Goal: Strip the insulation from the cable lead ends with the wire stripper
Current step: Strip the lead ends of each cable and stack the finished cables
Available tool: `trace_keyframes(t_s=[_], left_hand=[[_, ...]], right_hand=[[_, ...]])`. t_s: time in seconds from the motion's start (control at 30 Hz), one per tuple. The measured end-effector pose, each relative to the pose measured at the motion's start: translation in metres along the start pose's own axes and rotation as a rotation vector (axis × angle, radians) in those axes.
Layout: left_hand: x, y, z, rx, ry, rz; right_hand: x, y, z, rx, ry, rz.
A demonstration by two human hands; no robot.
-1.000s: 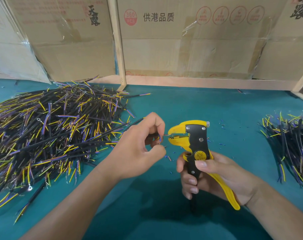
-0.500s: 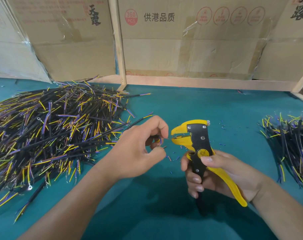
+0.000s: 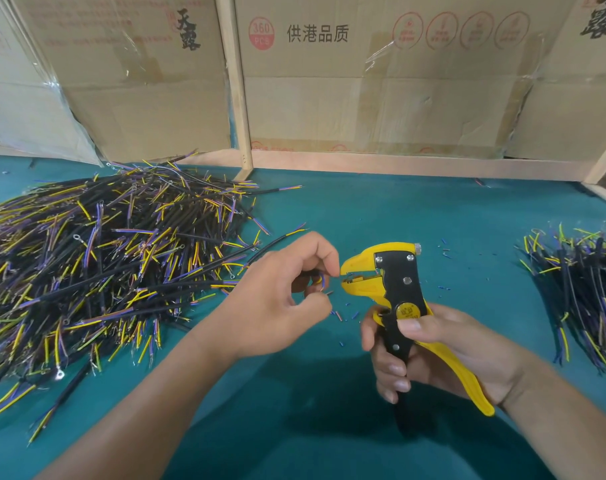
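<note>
My left hand pinches a black cable with yellow and purple leads. The cable trails back over the hand toward the far left, and its lead ends point at the stripper's jaws. My right hand grips the handles of a yellow and black wire stripper, held upright with its jaws facing left. A thin lead tip sits right at the jaw mouth. The jaws are slightly apart.
A large heap of black cables with yellow and purple leads covers the left of the teal table. A smaller pile lies at the right edge. Bits of stripped insulation dot the table. Cardboard boxes and a wooden frame stand behind.
Both hands have drifted slightly right and the stripper has tilted a little. The lead tip has come closer to the jaws.
</note>
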State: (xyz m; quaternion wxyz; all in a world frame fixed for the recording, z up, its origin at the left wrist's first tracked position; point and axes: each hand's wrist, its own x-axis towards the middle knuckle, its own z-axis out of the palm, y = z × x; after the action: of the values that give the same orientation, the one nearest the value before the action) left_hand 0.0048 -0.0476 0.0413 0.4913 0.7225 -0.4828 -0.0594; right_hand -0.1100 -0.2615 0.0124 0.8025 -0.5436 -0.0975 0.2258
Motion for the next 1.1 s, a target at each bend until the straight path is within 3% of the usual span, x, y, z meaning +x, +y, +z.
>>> trace_keyframes(t_s=[0.4,0.57,1.1], left_hand=[[0.000,-0.002,0.002,-0.041,-0.014,-0.011],[0.000,-0.004,0.001,0.000,-0.005,-0.014],[0.001,-0.010,-0.003,0.086,0.043,-0.036]], right_hand=[[0.006,0.005,0.010,-0.028,0.119,0.000],[0.006,0.005,0.014,-0.040,0.239,-0.004],[0.006,0.000,0.006,-0.007,0.366,-0.045]])
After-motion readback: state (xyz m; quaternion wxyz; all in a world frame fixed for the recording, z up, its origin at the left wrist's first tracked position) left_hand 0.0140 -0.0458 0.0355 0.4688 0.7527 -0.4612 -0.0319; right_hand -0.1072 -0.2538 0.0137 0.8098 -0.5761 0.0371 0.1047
